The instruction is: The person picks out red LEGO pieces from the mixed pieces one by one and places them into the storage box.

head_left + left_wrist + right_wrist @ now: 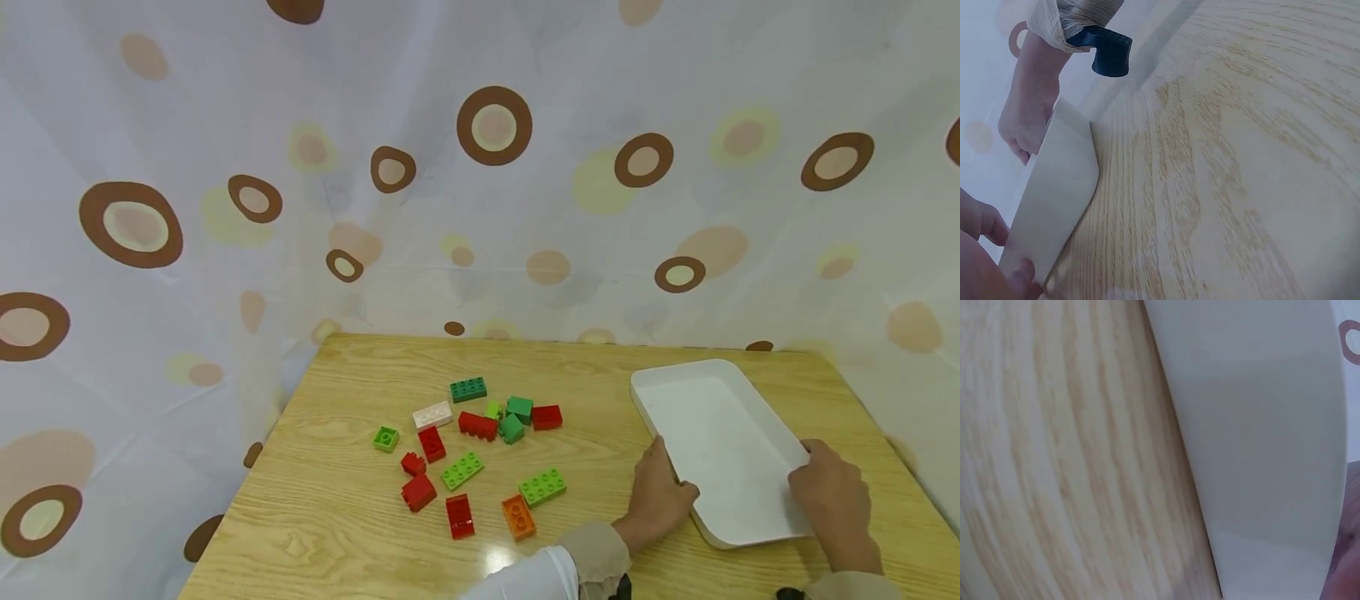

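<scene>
1. Holding level, by even pressure on both sides, best suits the tray (716, 450), at the right of the table (315, 542); both hands sit toward its near end, so the far end could droop if raised.
2. Tray, appearance: white, shallow, oblong; rounded corners, smooth floor, thin rim, sloping plain walls. Set askew. Whether its whole base touches the table, cannot tell.
3. Left grip (660, 498): clamped on the tray's left long side, thumb pressed to the outer wall.
4. Right grip (832, 496): clamped on the opposite side, fingers curled over the rim.
5. Toy bricks, assorted, scattered left of the tray, well apart from the right grip: orange brick (518, 517), white brick (432, 416), dark green brick (468, 389), others red, green and lime.
6. Cloth (555, 208), behind the table: pale, brown-ringed spots.
</scene>
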Motion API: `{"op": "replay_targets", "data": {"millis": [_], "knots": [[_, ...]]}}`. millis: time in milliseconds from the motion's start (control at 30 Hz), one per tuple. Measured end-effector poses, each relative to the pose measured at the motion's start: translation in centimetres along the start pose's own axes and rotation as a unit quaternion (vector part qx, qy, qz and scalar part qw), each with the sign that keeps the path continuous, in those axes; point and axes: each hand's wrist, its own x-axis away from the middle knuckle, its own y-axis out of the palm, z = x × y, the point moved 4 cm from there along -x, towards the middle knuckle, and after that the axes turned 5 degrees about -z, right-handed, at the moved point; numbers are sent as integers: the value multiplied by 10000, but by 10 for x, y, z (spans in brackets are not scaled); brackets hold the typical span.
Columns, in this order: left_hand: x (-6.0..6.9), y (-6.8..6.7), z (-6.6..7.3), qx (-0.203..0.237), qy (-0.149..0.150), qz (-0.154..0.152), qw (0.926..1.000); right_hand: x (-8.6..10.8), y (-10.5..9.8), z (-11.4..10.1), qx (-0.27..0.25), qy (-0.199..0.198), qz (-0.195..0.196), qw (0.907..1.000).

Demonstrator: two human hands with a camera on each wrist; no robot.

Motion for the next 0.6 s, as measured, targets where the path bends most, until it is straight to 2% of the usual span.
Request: {"op": "replay_targets", "data": {"millis": [333,600], "knots": [[-3,-2,1,-14,374,-36,9993,4,-9,-1,28,-284,233,9993],[1,-6,2,-117,294,9,9995,11,-11,-3,-3,-335,274,9991]]}}
